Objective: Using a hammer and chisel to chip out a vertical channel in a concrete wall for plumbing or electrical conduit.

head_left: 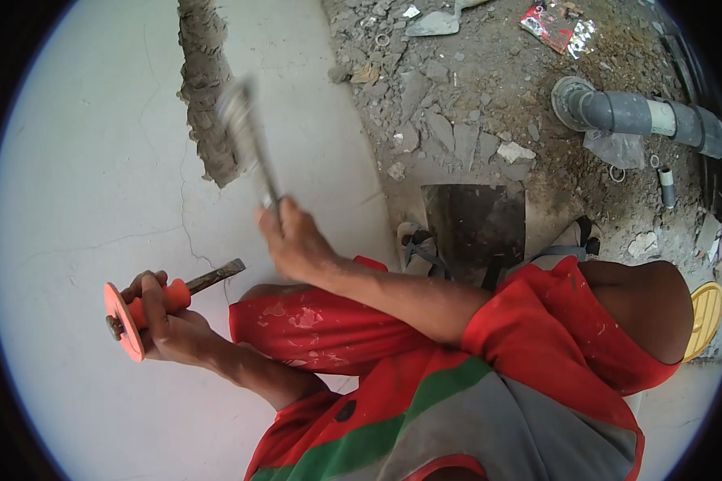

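From here a cracked pale surface (80,184) fills the left of the frame and rubble (425,104) the upper right, with a bent red-clad leg (337,337) crowding the middle. Left of centre, the right hand (297,244) has its grip wrapped round a blurred hammer (253,152); lower left, the left hand (164,317) has its grip clasping an orange-sleeved chisel (180,296), the disc guard (130,345) probably there to shield that hand

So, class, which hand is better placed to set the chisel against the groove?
Probably the left hand: it grips the chisel by its orange handle, blade exposed. The right hand is nearer the groove but holds the hammer.
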Tool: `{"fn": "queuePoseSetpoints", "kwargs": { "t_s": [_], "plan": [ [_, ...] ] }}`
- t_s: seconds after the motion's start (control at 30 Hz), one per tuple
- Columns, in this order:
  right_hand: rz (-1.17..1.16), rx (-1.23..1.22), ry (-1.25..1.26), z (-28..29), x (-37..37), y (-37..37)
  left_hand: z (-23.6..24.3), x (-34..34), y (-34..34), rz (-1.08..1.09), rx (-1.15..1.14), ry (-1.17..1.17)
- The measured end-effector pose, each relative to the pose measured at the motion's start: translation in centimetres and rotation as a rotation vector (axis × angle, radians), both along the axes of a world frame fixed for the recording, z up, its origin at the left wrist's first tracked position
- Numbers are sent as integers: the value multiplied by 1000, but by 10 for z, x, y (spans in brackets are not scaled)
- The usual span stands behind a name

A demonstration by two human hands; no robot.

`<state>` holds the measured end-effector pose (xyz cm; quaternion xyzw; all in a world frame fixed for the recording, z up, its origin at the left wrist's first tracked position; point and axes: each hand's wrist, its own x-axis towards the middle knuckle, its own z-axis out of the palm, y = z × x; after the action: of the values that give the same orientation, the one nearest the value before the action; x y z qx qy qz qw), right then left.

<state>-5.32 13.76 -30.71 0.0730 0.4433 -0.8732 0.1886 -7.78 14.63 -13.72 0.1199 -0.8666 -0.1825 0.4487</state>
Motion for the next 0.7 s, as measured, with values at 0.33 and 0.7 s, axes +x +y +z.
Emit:
{"fn": "queuePoseSetpoints", "kwargs": {
  "t_s": [0.33, 0.7],
  "plan": [
    [-181, -493, -144, 26, -42, 61, 3, 0, -3, -60, 3, -64],
    [-98, -167, -113, -4, -28, 35, 5, -13, -4, -233, 52, -211]
  ]
}}
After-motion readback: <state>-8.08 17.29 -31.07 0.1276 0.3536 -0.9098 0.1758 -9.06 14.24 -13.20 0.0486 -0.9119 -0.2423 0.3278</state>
